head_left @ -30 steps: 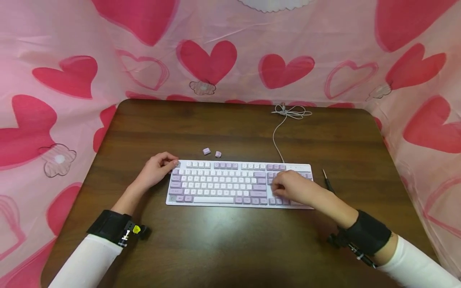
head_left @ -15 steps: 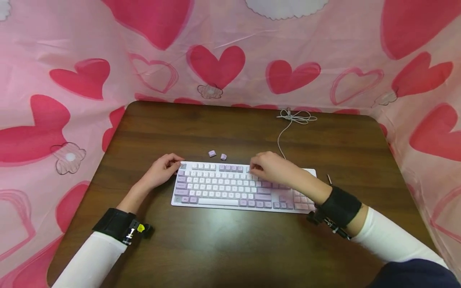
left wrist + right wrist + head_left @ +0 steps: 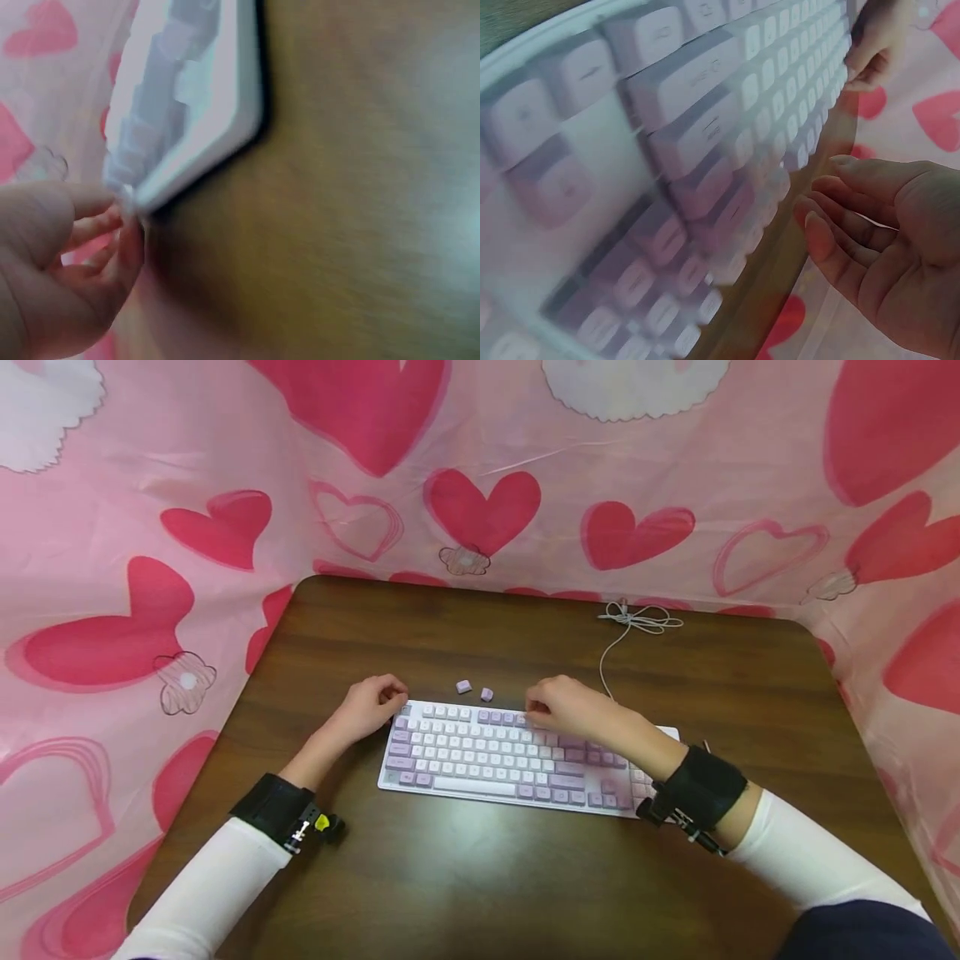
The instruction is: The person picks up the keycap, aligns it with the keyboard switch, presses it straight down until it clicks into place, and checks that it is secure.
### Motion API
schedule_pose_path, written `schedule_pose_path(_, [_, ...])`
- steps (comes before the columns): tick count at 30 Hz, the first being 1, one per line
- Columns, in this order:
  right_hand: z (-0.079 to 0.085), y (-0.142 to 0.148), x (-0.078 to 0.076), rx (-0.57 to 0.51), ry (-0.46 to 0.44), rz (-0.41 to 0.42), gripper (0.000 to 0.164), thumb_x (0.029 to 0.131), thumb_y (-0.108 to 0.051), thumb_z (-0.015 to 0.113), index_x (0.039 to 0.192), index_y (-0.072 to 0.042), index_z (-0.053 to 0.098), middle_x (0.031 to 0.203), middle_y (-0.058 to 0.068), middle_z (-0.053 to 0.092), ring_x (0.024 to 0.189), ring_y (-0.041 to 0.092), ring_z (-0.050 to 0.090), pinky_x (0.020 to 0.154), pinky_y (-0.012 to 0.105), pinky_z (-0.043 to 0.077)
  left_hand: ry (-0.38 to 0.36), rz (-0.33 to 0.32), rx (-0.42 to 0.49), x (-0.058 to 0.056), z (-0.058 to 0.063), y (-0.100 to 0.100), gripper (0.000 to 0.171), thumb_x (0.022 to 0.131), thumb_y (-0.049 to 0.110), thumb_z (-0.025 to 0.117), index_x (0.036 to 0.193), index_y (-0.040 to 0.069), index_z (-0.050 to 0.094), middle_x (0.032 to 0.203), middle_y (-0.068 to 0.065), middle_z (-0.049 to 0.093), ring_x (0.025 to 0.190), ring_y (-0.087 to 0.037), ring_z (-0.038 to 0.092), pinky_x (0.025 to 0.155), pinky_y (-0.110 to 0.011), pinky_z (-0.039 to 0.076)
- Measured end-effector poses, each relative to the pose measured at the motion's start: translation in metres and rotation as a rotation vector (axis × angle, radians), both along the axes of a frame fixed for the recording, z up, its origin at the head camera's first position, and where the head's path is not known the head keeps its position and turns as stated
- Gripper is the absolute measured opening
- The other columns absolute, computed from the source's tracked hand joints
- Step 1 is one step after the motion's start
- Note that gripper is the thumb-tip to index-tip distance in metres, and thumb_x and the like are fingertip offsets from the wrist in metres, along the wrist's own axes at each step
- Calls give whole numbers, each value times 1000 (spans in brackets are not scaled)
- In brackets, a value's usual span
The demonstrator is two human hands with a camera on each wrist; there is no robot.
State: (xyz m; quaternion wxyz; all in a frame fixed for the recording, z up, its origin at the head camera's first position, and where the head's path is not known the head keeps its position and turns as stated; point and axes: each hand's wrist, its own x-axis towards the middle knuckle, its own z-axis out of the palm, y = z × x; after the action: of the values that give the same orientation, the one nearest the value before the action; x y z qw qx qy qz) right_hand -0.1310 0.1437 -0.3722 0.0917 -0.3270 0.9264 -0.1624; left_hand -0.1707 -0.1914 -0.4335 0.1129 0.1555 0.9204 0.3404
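Observation:
A white and lilac keyboard (image 3: 461,787) lies on the brown table. At its back left corner my left hand (image 3: 367,707) pinches the edge between thumb and fingers, as the left wrist view shows. My right hand (image 3: 572,706) hovers at the back row of keys, right of the middle, and covers part of it. Seen from the right wrist, its fingers (image 3: 840,240) are loosely bent and thumb and fingertips stand apart with nothing between them. Just behind the keyboard lie two loose lilac keycaps, a wider keycap (image 3: 463,687) and a smaller keycap (image 3: 487,695).
A white cable (image 3: 609,652) runs from the keyboard's back edge to a tied bundle (image 3: 647,620) near the far table edge. Right of the keyboard, a thin metal tool tip (image 3: 706,746) shows behind my right wrist. Pink heart-patterned cloth (image 3: 525,443) surrounds the table.
My right hand has moved left and back, from the keyboard's right-hand keys to its back row. My left hand stays at the corner. The head view has shifted, so everything sits farther right.

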Motion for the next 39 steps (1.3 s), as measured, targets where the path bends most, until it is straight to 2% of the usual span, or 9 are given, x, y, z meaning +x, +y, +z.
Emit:
schedule_pose_path(4, [-1,21,4,-5,-17,-28,10,88,-11,66,79,-10,69,74,1,65,69,13,54,65,33,51,98,-42,-64,-8,15,18,21,92,21,65,107,6,69,92,-10,63,81,-23,53,69,-35,46])
schedule_pose_path(7, [-3,42,6,-4,-47,-65,8,88,-10,66,81,-9,70,75,0,67,68,12,54,64,33,51,136,-110,-90,-14,23,33,22,90,21,67,106,6,68,93,-11,63,82,-23,55,71,-38,48])
schedule_pose_path(10, [-7,70,12,-7,-79,-119,8,88,-10,67,84,-7,72,76,2,70,67,12,55,64,35,51,137,-183,-135,-19,26,45,24,90,21,68,108,5,67,98,-12,62,86,-23,56,75,-40,50])
schedule_pose_path(14, [-13,108,22,-3,-99,-228,8,89,-11,66,86,-7,72,77,3,70,69,14,56,66,38,50,99,-218,-177,-22,26,54,30,89,24,68,112,5,66,103,-13,61,92,-24,56,81,-42,50])
schedule_pose_path(17, [-19,133,27,9,-111,-319,10,90,-13,64,89,-6,71,77,4,69,69,16,55,63,37,48,71,-215,-178,-23,22,54,31,89,25,69,113,4,66,104,-13,61,93,-24,55,83,-42,50])
schedule_pose_path(22, [-30,157,31,-21,-210,-461,18,94,-16,60,99,1,66,72,10,66,56,15,56,51,30,49,61,-216,-192,-21,17,46,29,90,22,68,113,4,65,103,-13,60,92,-24,54,83,-41,50])
schedule_pose_path(28, [-45,170,39,-79,-337,-592,33,99,-29,53,97,3,63,65,8,65,52,18,60,51,30,49,115,-255,-239,-18,13,52,21,92,15,64,110,4,66,101,-12,61,88,-23,56,82,-39,53])
schedule_pose_path(33, [-48,184,50,-115,-408,-644,41,99,-36,53,99,4,63,69,7,66,57,17,62,57,31,51,159,-306,-199,-16,22,49,18,90,13,67,105,3,70,98,-12,64,87,-22,57,81,-39,53])
schedule_pose_path(39, [-47,202,61,-240,-474,-673,44,99,-33,53,102,10,60,79,12,64,66,19,63,60,30,57,128,-281,-155,-17,36,28,23,88,13,70,109,6,72,102,-8,67,90,-21,58,84,-40,54])
